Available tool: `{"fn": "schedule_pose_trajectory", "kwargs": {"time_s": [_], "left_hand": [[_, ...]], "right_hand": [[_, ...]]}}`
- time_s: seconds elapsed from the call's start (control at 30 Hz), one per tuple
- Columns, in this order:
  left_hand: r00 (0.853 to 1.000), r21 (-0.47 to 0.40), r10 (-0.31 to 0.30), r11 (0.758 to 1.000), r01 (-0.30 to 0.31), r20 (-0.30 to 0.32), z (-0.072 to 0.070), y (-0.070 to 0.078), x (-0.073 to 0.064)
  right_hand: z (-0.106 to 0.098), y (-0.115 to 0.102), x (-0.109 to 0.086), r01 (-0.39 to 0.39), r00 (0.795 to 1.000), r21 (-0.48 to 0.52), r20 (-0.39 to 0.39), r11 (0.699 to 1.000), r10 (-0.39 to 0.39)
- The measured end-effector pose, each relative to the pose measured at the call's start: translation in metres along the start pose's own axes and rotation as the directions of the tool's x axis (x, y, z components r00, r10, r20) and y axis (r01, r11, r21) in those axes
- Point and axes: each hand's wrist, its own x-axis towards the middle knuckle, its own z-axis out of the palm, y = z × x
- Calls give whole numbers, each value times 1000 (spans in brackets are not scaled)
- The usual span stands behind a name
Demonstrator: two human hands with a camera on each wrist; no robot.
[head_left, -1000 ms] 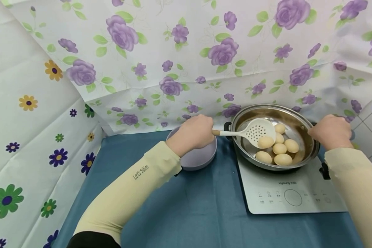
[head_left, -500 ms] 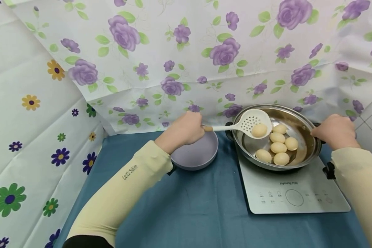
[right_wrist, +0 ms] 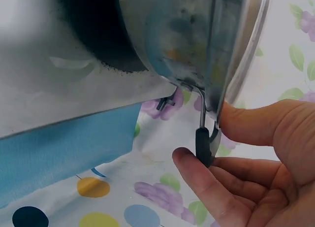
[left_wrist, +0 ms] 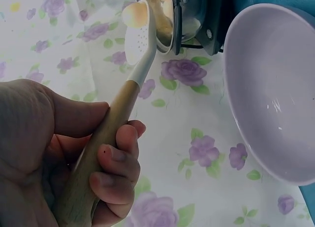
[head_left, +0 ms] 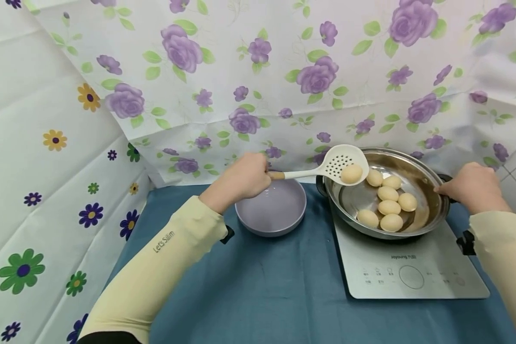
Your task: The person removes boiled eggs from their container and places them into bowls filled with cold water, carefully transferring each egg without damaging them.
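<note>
My left hand (head_left: 245,177) grips the wooden handle (left_wrist: 118,109) of a white skimmer (head_left: 337,160), thumb on one side and fingers curled round the other. On the skimmer's perforated head lies one light-brown egg (head_left: 351,174), held above the left rim of a steel pan (head_left: 427,188). Several more eggs (head_left: 389,207) sit inside that pan. At the pan's right side, my right hand (head_left: 473,186) holds the dark side handle (right_wrist: 203,143); in the right wrist view its thumb presses near the rim and its fingers lie under the handle.
A lavender bowl (head_left: 271,212) stands on the blue tablecloth (head_left: 262,286), left of the pan and near the left hand. Under the pan is a white induction cooker (head_left: 382,286). A flowered sheet (head_left: 249,95) hangs close behind.
The skimmer has lifted one egg from among the others and moved left and up, toward the pan's left rim. My left hand moved left with it; the right hand stays at the handle.
</note>
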Motion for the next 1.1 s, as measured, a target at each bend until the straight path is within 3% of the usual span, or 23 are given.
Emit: {"fn": "schedule_pose_trajectory", "kwargs": {"time_s": [0.3, 0.57, 1.1], "left_hand": [[999, -8, -51, 999, 51, -9, -10, -9, -11], [999, -8, -35, 999, 34, -39, -9, -18, -20], [989, -47, -134, 990, 131, -59, -13, -45, -42]], "right_hand": [[-2, 1, 3, -11, 1000, 48, 16, 999, 10], [-4, 4, 1, 105, 994, 6, -28, 994, -105], [-2, 1, 1, 59, 998, -1, -13, 998, -59]]}}
